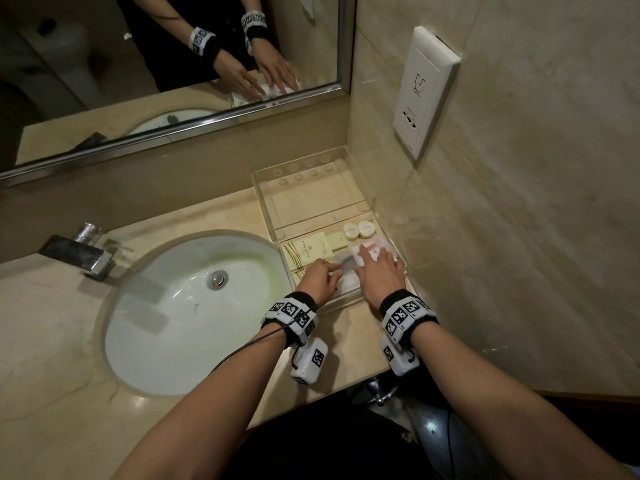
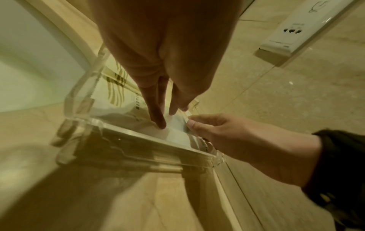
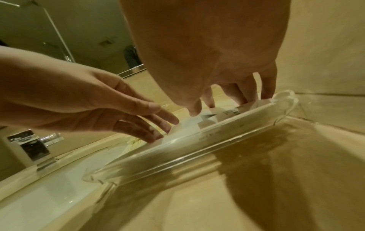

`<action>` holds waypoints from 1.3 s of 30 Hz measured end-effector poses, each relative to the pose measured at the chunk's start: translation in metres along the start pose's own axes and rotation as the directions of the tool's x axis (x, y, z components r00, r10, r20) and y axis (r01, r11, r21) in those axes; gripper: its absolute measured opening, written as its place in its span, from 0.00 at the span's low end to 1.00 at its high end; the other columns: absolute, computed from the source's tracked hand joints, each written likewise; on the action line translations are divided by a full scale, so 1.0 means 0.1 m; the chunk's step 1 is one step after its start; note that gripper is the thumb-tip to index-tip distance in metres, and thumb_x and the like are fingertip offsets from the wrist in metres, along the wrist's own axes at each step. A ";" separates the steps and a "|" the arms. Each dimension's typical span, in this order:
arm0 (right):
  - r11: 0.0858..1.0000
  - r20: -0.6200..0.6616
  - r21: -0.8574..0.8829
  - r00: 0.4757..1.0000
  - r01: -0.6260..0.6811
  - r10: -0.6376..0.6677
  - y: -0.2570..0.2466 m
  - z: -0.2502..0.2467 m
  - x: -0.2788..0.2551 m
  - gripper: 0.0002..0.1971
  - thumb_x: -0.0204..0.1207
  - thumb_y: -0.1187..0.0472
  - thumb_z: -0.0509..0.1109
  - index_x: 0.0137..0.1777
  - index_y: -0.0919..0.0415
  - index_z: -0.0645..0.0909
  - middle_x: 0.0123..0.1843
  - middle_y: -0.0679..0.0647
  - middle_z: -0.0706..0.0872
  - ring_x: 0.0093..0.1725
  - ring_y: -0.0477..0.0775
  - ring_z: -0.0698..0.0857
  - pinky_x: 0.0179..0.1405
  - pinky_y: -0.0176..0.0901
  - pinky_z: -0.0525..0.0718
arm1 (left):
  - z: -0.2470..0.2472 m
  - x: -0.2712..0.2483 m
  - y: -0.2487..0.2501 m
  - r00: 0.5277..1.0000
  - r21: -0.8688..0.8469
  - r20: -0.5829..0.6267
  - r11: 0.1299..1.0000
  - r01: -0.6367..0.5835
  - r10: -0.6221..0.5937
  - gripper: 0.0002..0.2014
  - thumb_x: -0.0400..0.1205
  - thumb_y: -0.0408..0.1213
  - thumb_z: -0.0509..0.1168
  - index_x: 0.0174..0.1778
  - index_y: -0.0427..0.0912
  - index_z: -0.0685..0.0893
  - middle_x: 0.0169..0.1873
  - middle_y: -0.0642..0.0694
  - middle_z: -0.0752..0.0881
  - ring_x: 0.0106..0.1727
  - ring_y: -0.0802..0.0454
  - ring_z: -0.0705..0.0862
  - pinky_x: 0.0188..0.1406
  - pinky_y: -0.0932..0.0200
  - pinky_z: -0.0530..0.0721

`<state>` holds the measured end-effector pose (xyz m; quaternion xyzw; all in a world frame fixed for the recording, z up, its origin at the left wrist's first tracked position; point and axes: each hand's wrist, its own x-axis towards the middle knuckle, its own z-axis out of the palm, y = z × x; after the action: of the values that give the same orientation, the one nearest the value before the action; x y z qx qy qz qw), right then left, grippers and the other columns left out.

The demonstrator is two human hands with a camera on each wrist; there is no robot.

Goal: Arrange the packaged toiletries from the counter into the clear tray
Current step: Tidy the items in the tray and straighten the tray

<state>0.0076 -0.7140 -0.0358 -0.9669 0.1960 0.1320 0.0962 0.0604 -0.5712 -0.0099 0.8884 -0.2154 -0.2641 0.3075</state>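
The clear tray (image 1: 264, 202) stands in the counter's right corner against the wall; its front wall also shows in the wrist views (image 2: 150, 141) (image 3: 177, 145). Its near compartment holds yellow striped packets (image 1: 306, 251), a small yellow box (image 1: 337, 241), two round white lids (image 1: 358, 231) and flat white packets (image 1: 347, 268). My left hand (image 1: 323, 274) (image 2: 156, 109) reaches in with straight fingers touching a white packet (image 2: 177, 129). My right hand (image 1: 379, 270) (image 3: 233, 92) lies flat over a white packet with red print (image 1: 373, 249), fingers spread and pressing down on it.
A white sink basin (image 1: 180, 313) with a chrome faucet (image 1: 83, 252) lies left of the tray. A mirror (image 1: 173, 64) runs along the back. The tiled side wall carries a socket panel (image 1: 424, 91). The tray's far compartment (image 1: 311, 199) holds nothing.
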 end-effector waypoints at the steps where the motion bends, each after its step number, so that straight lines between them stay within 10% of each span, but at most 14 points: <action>1: 1.000 0.005 0.014 1.000 -0.006 0.006 -0.01 -0.01 0.01 0.27 0.88 0.47 0.50 0.86 0.52 0.55 0.82 0.71 0.64 0.81 0.68 0.64 0.79 0.64 0.59 | -0.01 -0.01 -0.02 1.000 0.008 0.003 1.000 0.004 -0.004 0.16 0.86 0.39 0.60 0.67 0.38 0.83 0.62 0.35 0.82 0.58 0.40 0.85 0.64 0.46 0.81; 11: 0.894 -0.275 0.444 0.958 0.055 0.078 0.14 -0.14 -0.20 0.14 0.80 0.59 0.69 0.65 0.60 0.80 0.63 0.59 0.83 0.63 0.59 0.82 0.65 0.57 0.82 | -0.40 -0.19 -0.31 0.965 -0.080 -0.250 0.995 0.066 -0.084 0.08 0.82 0.36 0.66 0.48 0.35 0.86 0.44 0.41 0.88 0.41 0.52 0.81 0.44 0.62 0.77; 16: 0.830 -0.131 0.546 0.966 -0.116 0.221 0.20 -0.05 -0.34 0.06 0.80 0.56 0.69 0.49 0.59 0.80 0.47 0.55 0.86 0.45 0.56 0.85 0.45 0.47 0.85 | -0.42 -0.34 -0.59 0.919 -0.184 -0.262 0.951 0.250 -0.293 0.09 0.80 0.39 0.69 0.41 0.40 0.75 0.36 0.46 0.82 0.40 0.47 0.80 0.41 0.55 0.77; 21: 0.674 0.106 0.668 0.937 -0.315 0.333 0.26 0.03 -0.33 0.18 0.79 0.53 0.72 0.28 0.58 0.78 0.32 0.62 0.90 0.33 0.61 0.90 0.43 0.58 0.91 | -0.29 -0.40 -0.68 0.896 -0.331 -0.038 0.852 0.407 -0.443 0.13 0.78 0.44 0.71 0.47 0.40 0.77 0.35 0.44 0.87 0.35 0.45 0.87 0.49 0.49 0.88; 27: 0.255 0.402 0.813 0.822 -0.523 0.403 0.29 0.11 -0.20 0.21 0.76 0.55 0.76 0.58 0.73 0.81 0.41 0.64 0.91 0.27 0.56 0.90 0.32 0.51 0.92 | -0.15 -0.40 -0.65 0.883 -0.394 0.070 0.800 0.452 -0.465 0.11 0.77 0.37 0.72 0.50 0.39 0.79 0.34 0.39 0.89 0.36 0.44 0.87 0.55 0.44 0.88; 30: 0.111 0.443 0.850 0.813 -0.515 0.378 0.31 0.16 -0.18 0.17 0.75 0.58 0.77 0.56 0.71 0.81 0.42 0.65 0.91 0.35 0.60 0.93 0.36 0.47 0.92 | -0.11 -0.39 -0.64 0.877 -0.395 0.045 0.798 0.456 -0.478 0.10 0.78 0.37 0.71 0.50 0.40 0.79 0.31 0.44 0.88 0.34 0.46 0.87 0.57 0.45 0.87; 32: 0.083 0.443 0.859 0.814 -0.505 0.377 0.33 0.20 -0.16 0.13 0.75 0.59 0.77 0.50 0.69 0.82 0.42 0.64 0.92 0.39 0.60 0.93 0.46 0.50 0.92 | -0.11 -0.41 -0.62 0.871 -0.421 0.038 0.783 0.458 -0.489 0.10 0.79 0.35 0.70 0.53 0.39 0.78 0.29 0.45 0.87 0.31 0.49 0.86 0.55 0.48 0.87; 36: 0.044 0.399 0.883 0.799 -0.467 0.450 0.29 0.25 -0.12 0.08 0.76 0.63 0.74 0.51 0.66 0.83 0.38 0.58 0.89 0.28 0.50 0.85 0.20 0.36 0.81 | -0.10 -0.45 -0.60 0.881 -0.448 0.022 0.783 0.431 -0.472 0.14 0.79 0.33 0.68 0.60 0.43 0.76 0.27 0.47 0.87 0.33 0.49 0.87 0.53 0.52 0.86; 39: 0.026 0.382 0.896 0.797 -0.444 0.468 0.24 0.27 -0.09 0.09 0.74 0.66 0.72 0.54 0.60 0.81 0.36 0.53 0.84 0.26 0.46 0.78 0.18 0.33 0.73 | -0.10 -0.47 -0.60 0.882 -0.426 -0.034 0.805 0.412 -0.470 0.15 0.80 0.35 0.68 0.62 0.43 0.77 0.34 0.45 0.88 0.40 0.47 0.88 0.49 0.56 0.85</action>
<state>-0.0164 -0.7264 -0.0614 -0.5716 0.5313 -0.0060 0.6253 0.0438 -0.4978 -0.0272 0.8462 0.0788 -0.3053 0.4296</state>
